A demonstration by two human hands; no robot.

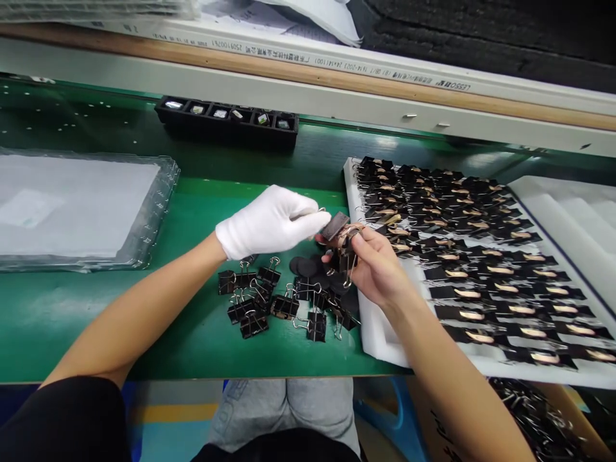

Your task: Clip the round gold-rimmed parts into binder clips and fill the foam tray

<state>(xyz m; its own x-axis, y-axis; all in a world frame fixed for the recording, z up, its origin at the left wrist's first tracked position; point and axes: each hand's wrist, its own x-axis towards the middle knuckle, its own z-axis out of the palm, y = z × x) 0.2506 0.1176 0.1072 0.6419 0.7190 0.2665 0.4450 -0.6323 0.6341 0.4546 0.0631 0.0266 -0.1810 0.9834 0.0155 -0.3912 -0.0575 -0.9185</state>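
My left hand (276, 221), in a white glove, is closed with thumb and fingertips together. What they pinch is mostly hidden; a small shiny edge shows at the tips. Just to its right, my bare right hand (378, 266) grips a black binder clip (347, 260) with wire handles pointing down. A flat dark grey block and a copper-coloured strip sit at that clip's upper end. Below both hands, several loose binder clips (255, 324) lie on the green table (192, 340). Black round discs (307, 266) are partly tucked under my right hand.
On the right stands a white foam tray (380, 333) with rows of clips holding copper-coloured pieces. A stack of clear plastic trays (144, 237) lies left. A black compartment box (226, 125) sits at the back below a shelf edge (308, 90). A box of clips (534, 410) is lower right.
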